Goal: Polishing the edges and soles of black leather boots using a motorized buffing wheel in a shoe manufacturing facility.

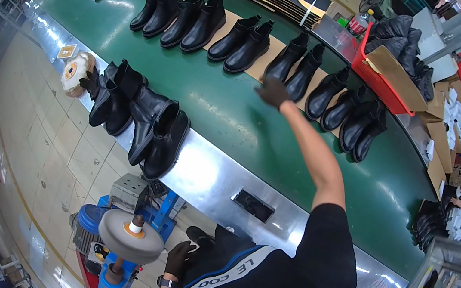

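Observation:
My right hand point(274, 93), in a dark glove, reaches across the green table to the toe of a black ankle boot point(286, 59) in the far row. Its fingers are slightly spread and I see nothing held in them; whether they touch the boot I cannot tell. Beside it stands the matching boot point(304, 74). My left hand point(179, 259), also gloved and with a watch at the wrist, hangs low beside a grey polishing wheel point(131, 238). Its fingers are loosely bent and apart, with nothing visible in them.
Several black boots stand along a cardboard strip point(256, 68) on the green table point(218, 105). More boots point(153, 113) cluster at its near metal edge, beside a fluffy round pad point(76, 74). A red crate point(374, 86) stands at the back right. A slot point(254, 205) opens in the near edge.

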Motion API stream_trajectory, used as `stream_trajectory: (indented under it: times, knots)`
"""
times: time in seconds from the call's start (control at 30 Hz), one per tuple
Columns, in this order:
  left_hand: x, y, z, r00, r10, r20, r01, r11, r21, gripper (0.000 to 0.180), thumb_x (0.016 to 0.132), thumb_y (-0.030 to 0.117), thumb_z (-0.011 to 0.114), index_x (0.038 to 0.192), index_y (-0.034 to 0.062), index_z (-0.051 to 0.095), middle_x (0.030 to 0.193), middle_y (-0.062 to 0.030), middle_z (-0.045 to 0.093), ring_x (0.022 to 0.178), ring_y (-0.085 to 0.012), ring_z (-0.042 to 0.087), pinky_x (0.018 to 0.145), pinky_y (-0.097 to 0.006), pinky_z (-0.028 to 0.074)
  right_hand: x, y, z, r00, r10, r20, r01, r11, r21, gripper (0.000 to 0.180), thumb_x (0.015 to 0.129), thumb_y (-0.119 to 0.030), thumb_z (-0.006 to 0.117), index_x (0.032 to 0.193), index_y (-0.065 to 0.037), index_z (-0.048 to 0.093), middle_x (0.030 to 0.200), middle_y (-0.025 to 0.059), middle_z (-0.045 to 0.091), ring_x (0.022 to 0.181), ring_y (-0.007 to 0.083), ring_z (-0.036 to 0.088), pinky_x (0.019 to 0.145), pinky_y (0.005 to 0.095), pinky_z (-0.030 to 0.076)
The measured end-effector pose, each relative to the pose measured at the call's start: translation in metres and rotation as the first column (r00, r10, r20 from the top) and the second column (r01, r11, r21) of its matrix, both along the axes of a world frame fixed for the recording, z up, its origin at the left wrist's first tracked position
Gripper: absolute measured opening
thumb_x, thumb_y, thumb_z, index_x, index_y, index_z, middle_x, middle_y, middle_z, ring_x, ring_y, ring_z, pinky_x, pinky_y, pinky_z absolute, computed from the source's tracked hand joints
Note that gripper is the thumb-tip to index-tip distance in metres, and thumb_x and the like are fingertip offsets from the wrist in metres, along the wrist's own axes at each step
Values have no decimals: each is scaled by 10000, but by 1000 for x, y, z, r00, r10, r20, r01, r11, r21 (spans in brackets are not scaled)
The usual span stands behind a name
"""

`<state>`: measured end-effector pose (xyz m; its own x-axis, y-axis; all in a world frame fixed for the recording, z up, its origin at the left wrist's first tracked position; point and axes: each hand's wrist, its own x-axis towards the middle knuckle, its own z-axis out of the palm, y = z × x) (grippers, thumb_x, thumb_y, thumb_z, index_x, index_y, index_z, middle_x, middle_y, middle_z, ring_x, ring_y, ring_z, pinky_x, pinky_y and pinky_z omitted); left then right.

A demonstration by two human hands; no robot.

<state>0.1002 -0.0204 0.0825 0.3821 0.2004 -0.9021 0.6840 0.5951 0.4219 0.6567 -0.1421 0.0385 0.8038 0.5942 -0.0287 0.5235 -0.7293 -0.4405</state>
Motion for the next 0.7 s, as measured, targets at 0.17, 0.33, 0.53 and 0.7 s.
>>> stream_trajectory:
  times: [0.17,0.33,0.53,0.7]
  knots:
    - [-1,-4,6,998,49,-45,-46,996,78,390,870,304,522,1166,50,508,1068,-116,614,929,-230,614,723,-332,491,79,72,42,944,-271,189,203,927,315,473,758,-256,575,1180,-52,514,1166,208,516,1064,347,523,873,410,450]
    - [14,-10,7,996,36,-81,-29,996,80,362,890,297,503,1161,58,512,1063,-114,619,911,-213,619,689,-302,491,123,80,27,986,-79,146,65,994,93,358,748,-186,558,1077,-46,565,1108,199,558,993,354,562,832,421,465]
    - [37,-9,-11,970,-164,177,95,934,346,307,893,152,525,1179,40,507,1057,-106,614,900,-190,611,702,-292,496,11,79,72,938,20,345,-142,933,331,132,797,-178,554,850,-63,589,852,128,578,753,315,601,659,412,488]
    - [131,-3,24,710,-108,696,-312,837,448,805,716,113,730,1365,37,260,1353,-126,376,1188,-252,427,968,-352,376,-138,20,144,990,-73,121,-44,654,755,109,788,-59,632,833,-17,542,726,83,531,590,167,540,552,265,421]
